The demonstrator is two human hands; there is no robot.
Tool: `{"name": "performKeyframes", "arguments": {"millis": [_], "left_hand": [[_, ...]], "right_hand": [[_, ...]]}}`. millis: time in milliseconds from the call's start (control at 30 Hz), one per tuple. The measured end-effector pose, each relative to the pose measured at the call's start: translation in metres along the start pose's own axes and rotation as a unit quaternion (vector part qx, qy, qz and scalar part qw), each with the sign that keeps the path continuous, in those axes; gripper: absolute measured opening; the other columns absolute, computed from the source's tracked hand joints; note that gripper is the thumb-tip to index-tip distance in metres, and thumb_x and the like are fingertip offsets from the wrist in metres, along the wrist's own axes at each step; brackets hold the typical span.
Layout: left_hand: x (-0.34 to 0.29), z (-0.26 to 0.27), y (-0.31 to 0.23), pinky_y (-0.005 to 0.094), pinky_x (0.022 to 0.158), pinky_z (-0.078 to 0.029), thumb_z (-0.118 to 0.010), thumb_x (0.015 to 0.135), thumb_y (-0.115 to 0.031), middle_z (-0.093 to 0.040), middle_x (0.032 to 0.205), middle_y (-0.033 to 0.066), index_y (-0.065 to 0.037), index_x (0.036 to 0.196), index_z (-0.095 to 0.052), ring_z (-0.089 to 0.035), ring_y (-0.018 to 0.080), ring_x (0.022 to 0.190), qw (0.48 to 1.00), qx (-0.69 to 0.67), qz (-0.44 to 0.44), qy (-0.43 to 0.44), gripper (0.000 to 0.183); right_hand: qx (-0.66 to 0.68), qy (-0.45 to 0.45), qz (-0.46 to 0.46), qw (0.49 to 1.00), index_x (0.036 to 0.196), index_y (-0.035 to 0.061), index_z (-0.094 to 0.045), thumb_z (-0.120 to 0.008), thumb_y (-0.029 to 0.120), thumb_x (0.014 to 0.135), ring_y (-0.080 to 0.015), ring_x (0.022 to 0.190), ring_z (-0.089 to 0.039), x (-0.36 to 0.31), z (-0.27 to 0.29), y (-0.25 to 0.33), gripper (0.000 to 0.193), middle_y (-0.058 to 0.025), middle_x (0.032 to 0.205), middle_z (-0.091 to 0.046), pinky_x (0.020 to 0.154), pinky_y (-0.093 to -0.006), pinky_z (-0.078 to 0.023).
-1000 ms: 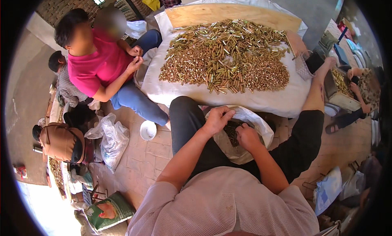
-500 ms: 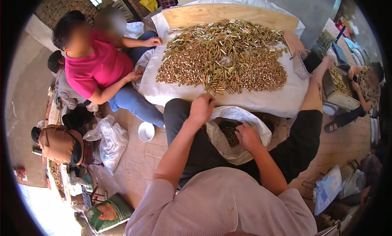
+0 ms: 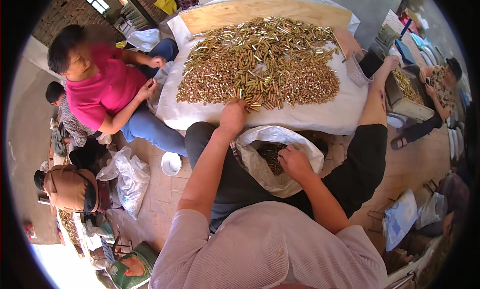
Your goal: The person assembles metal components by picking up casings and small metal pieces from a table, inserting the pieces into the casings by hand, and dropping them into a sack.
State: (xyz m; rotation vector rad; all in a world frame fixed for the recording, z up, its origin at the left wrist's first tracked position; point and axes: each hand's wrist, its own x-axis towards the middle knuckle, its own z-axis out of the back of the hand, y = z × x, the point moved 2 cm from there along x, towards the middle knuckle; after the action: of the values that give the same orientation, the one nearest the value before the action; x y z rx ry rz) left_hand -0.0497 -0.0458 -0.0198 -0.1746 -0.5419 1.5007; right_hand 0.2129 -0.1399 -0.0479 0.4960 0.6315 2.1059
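A broad pile of brass-coloured metal tubes (image 3: pixel 265 39) lies on a white-covered table (image 3: pixel 300 121) in front of me. Along its near side are small coppery pieces (image 3: pixel 205 84), too small to make out singly. My left hand (image 3: pixel 233 115) is at the near edge of the pile, its fingers closed against the tubes; what they hold is hidden. Between my legs an open white woven sack (image 3: pixel 287 189) holds thin dark metal pieces (image 3: pixel 270 154). Over the sack's mouth, my right hand (image 3: pixel 295 162) has curled fingers, and what is in them cannot be seen.
A wooden board (image 3: pixel 265 11) borders the table's far side. A person in a pink shirt (image 3: pixel 107 89) sits at its left, near a white bowl (image 3: pixel 171 163) on the floor. At right stand a clear plastic basket (image 3: pixel 357 71) and a box of brass-coloured parts (image 3: pixel 407 86) beside another person.
My left hand has moved forward from the table's near edge to the pile. My right hand stays at the sack. The person in pink has turned and brought both hands nearer together.
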Motion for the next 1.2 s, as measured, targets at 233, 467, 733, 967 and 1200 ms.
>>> {"name": "performKeyframes", "arguments": {"millis": [233, 467, 733, 967, 1200], "left_hand": [[-0.001, -0.004, 0.000, 0.0449, 0.082, -0.051, -0.062, 0.079, -0.006, -0.063, 0.099, 0.0169, -0.007, 0.094, -0.068, -0.063, 0.0370, 0.093, 0.999, -0.013, -0.010, 0.040, 0.016], [0.001, -0.008, 0.004, 0.0438, 0.082, -0.051, -0.066, 0.078, -0.009, -0.062, 0.099, 0.0168, -0.008, 0.095, -0.069, -0.063, 0.0370, 0.092, 0.998, -0.014, -0.021, 0.056, 0.018], [0.004, -0.006, -0.001, 0.0450, 0.079, -0.052, -0.064, 0.081, -0.010, -0.061, 0.098, 0.0171, -0.012, 0.097, -0.071, -0.063, 0.0355, 0.092, 0.995, 0.033, -0.025, 0.087, 0.018], [0.003, -0.009, 0.004, 0.0438, 0.076, -0.051, -0.066, 0.079, -0.013, -0.060, 0.093, 0.0162, -0.010, 0.092, -0.070, -0.063, 0.0353, 0.087, 0.996, 0.039, -0.044, 0.064, 0.013], [0.005, 0.003, -0.009, 0.0384, 0.073, -0.051, -0.067, 0.080, -0.009, -0.063, 0.090, 0.0156, -0.006, 0.093, -0.068, -0.064, 0.0311, 0.080, 0.992, -0.084, -0.088, 0.013, 0.014]], "right_hand": [[-0.002, 0.005, -0.006, 1.000, 0.086, 0.0055, -0.062, -0.062, 0.017, 0.086, -0.0378, 0.080, -0.061, -0.001, -0.004, 0.000, 0.011, -0.0153, 0.087, -0.058, 0.070, -0.0488, -0.051], [-0.004, 0.012, -0.009, 1.000, 0.094, 0.0052, -0.065, -0.064, 0.017, 0.086, -0.0375, 0.082, -0.062, 0.000, -0.005, -0.003, 0.014, -0.0155, 0.089, -0.061, 0.070, -0.0466, -0.051], [0.000, -0.002, 0.000, 1.000, 0.096, 0.0054, -0.065, -0.063, 0.017, 0.087, -0.0378, 0.081, -0.062, 0.000, -0.006, -0.004, 0.014, -0.0154, 0.090, -0.061, 0.070, -0.0465, -0.051], [0.025, -0.009, -0.008, 1.000, 0.095, 0.0048, -0.066, -0.064, 0.017, 0.087, -0.0377, 0.082, -0.062, 0.002, -0.009, -0.004, 0.015, -0.0156, 0.090, -0.061, 0.071, -0.0456, -0.051], [0.152, -0.082, -0.002, 0.985, 0.092, 0.0023, -0.067, -0.067, 0.010, 0.084, -0.0330, 0.075, -0.062, 0.007, 0.003, -0.006, 0.012, -0.0151, 0.082, -0.062, 0.068, -0.0405, -0.050]]}}
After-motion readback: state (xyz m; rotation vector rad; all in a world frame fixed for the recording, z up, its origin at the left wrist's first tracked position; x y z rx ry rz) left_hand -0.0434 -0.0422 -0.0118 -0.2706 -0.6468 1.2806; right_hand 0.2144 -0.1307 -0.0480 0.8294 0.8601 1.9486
